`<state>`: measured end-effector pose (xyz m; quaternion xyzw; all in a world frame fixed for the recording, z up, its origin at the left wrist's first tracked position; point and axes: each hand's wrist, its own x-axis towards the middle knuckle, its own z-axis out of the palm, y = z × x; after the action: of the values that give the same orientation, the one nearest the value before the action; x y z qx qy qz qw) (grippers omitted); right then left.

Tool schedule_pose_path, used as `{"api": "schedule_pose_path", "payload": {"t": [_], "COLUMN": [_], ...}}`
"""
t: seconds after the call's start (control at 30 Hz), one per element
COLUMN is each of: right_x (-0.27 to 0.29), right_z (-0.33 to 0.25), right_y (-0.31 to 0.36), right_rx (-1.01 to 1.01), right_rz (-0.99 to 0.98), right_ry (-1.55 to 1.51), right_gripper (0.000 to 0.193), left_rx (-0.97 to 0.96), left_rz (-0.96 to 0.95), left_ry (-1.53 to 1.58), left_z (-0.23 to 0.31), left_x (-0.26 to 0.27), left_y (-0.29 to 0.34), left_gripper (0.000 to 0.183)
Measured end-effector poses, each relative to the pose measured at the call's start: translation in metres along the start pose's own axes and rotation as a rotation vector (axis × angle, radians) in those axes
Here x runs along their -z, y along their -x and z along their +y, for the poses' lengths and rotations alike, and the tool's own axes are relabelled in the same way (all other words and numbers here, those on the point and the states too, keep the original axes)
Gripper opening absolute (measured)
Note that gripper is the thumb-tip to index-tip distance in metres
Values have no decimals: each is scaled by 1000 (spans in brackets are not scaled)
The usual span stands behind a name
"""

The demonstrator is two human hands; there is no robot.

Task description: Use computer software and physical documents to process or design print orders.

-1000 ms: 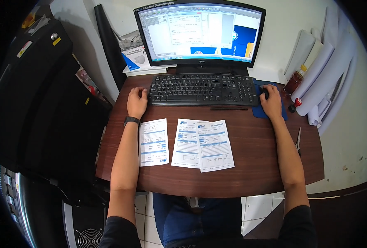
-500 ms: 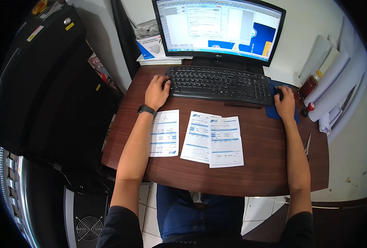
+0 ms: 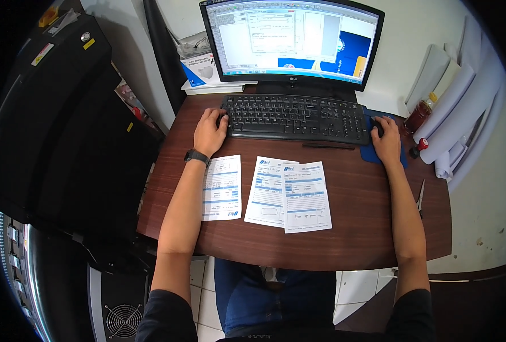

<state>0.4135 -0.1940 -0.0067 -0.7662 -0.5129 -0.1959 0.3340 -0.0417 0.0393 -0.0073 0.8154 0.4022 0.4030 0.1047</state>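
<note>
My left hand (image 3: pixel 209 134), a dark watch on its wrist, rests at the left end of the black keyboard (image 3: pixel 293 118). Its fingers lie loosely over the corner keys, gripping nothing. On the blue mouse pad (image 3: pixel 369 154) to the right, my right hand (image 3: pixel 386 141) is wrapped over a dark mouse (image 3: pixel 377 129), which it partly covers. Beyond the keyboard stands a lit monitor (image 3: pixel 293 43) with a light dialog window and blue-and-yellow graphics. Nearer me lie a printed form (image 3: pixel 223 191), partly under my left forearm, and two overlapping forms (image 3: pixel 305 199) with handwriting.
A dark pen-like stick (image 3: pixel 328 146) lies below the keyboard. On the right are scissors (image 3: pixel 421 198), a red-topped stamp (image 3: pixel 419 148), a bottle of dark red liquid (image 3: pixel 417 116) and rolled white sheets (image 3: pixel 454 105). A mask box (image 3: pixel 200 69) sits back left, beside a large black machine (image 3: pixel 65 125).
The whole view has shifted slightly, with the monitor now a little further left and lower. Both hands keep their places at the keyboard and mouse.
</note>
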Motion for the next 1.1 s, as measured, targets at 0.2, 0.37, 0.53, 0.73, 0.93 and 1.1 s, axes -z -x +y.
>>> {"api": "schedule_pose_path", "payload": {"t": [0.2,0.37,0.53,0.73,0.93,1.1], "right_x": [-1,0,0,0,-2,-1], "right_z": [1,-1,-2,0,1,0], "right_y": [-1,0,0,0,0,0], "right_rx": [25,15,16,-6,4,1], "right_rz": [7,1,16,16,30,25], "right_ry": [4,-5,7,-22,-22,-38], "right_gripper": [34,33,34,33,32,31], "left_rx": [-9,0,6,6,16,4], "left_rz": [7,2,0,-17,-15,-8], "left_ry": [-18,-11,-13,3,-3,-18], "left_z": [-1,2,1,0,0,1], "left_x": [0,1,1,0,1,1], "left_y": [-1,0,-1,-1,0,-1], "left_gripper": [24,24,25,27,27,27]}}
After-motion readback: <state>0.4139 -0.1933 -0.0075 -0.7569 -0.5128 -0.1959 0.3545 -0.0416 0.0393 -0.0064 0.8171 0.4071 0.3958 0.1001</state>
